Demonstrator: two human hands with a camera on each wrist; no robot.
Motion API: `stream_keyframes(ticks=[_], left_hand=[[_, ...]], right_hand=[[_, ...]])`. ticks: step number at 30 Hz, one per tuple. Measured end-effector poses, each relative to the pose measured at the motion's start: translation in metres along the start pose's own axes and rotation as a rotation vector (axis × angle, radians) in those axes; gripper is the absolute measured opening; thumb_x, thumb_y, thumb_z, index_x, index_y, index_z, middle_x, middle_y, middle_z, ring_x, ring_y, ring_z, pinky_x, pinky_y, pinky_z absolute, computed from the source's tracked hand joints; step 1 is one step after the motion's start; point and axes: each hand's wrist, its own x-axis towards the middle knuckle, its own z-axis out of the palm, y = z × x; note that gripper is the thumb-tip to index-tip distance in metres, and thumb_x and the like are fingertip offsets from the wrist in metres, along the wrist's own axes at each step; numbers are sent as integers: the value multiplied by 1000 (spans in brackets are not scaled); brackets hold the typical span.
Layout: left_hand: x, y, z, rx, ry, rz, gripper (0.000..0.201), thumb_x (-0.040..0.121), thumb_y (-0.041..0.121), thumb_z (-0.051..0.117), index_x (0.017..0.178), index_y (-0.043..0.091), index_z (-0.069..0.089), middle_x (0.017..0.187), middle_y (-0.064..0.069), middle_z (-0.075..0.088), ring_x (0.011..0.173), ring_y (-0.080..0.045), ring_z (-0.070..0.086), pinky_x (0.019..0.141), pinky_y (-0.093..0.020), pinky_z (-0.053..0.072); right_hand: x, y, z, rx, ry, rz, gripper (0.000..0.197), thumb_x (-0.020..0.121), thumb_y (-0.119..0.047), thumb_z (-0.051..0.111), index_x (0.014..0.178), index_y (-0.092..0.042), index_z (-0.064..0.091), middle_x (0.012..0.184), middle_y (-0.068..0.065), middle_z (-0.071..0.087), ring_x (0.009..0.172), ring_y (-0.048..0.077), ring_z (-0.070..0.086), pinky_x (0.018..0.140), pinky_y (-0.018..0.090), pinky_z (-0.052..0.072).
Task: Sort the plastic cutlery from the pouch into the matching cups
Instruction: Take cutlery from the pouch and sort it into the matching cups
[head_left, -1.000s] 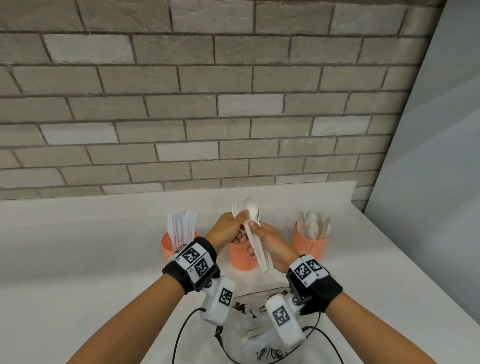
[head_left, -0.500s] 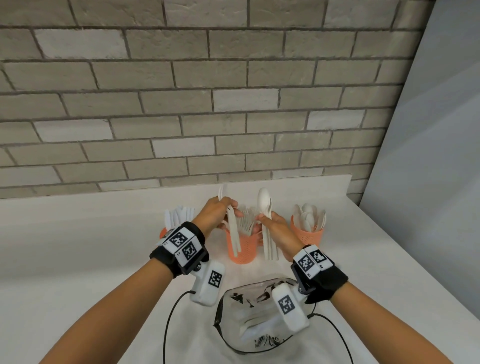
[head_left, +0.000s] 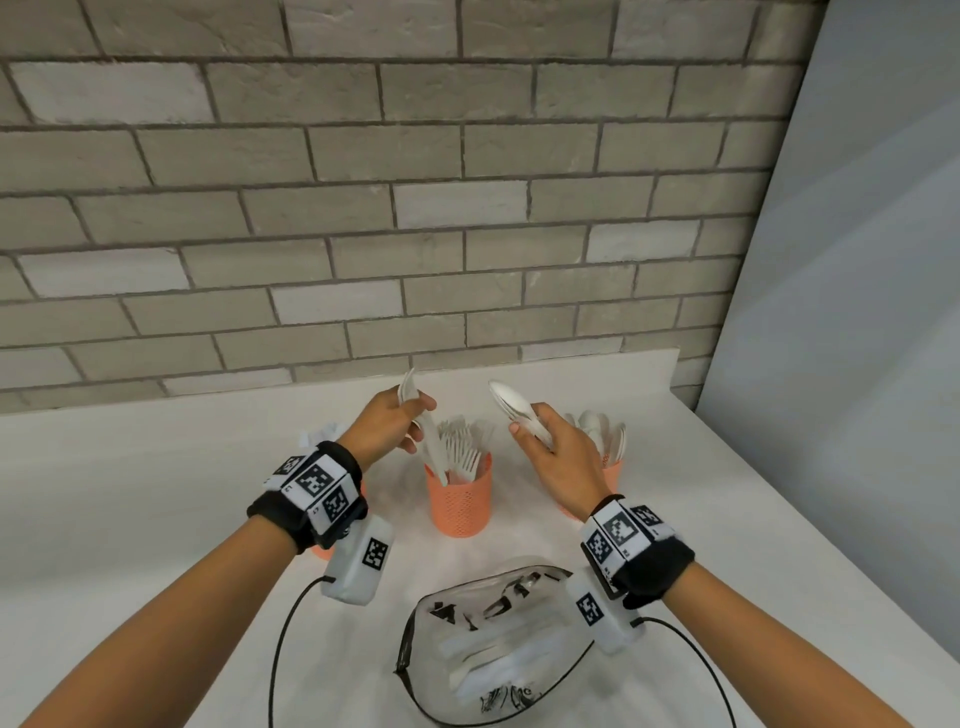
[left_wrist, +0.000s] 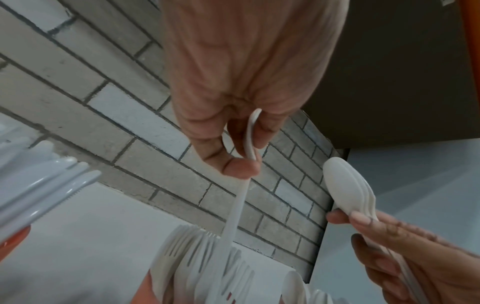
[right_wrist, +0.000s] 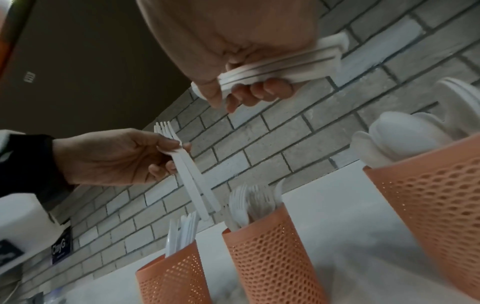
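Head view: left hand (head_left: 387, 423) pinches two white forks (head_left: 427, 441), handle ends down over the middle cup (head_left: 460, 501) just below it. Right hand (head_left: 558, 457) grips a stack of spoons (head_left: 511, 405), spoon cup (head_left: 613, 467) just beyond. Pouch (head_left: 498, 644) lies below both wrists.

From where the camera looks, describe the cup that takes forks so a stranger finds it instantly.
On the white counter below the brick wall stand three orange mesh cups. The middle cup, just beyond the clear pouch, is the only one bristling with fork tines.
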Motion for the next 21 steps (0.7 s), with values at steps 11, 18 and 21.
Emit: stream_keyframes(ticks=[11,18,21], left_hand=[[28,-17,2,12,203,-36,15,97,10,34,100,4,47,71,-14,56,59,-25,54,62,-33,50],[40,-27,19,60,184,-67,11,97,12,36,102,3,41,68,-13,55,56,-27,56,71,-42,54],[43,-31,25,76,140,-85,9,97,10,36,103,4,37,72,-10,51,57,-26,56,77,-48,53]], right_hand=[[54,52,-38,766,440,465,42,90,-8,53,53,-16,35,34,-11,34,34,3,35,47,18,35],[62,87,-30,711,421,453,47,93,-13,49,50,-16,32,30,-9,34,33,4,35,50,23,37],[60,95,-24,617,408,468,45,95,-15,48,52,-15,35,38,-6,41,39,7,43,48,18,39]])
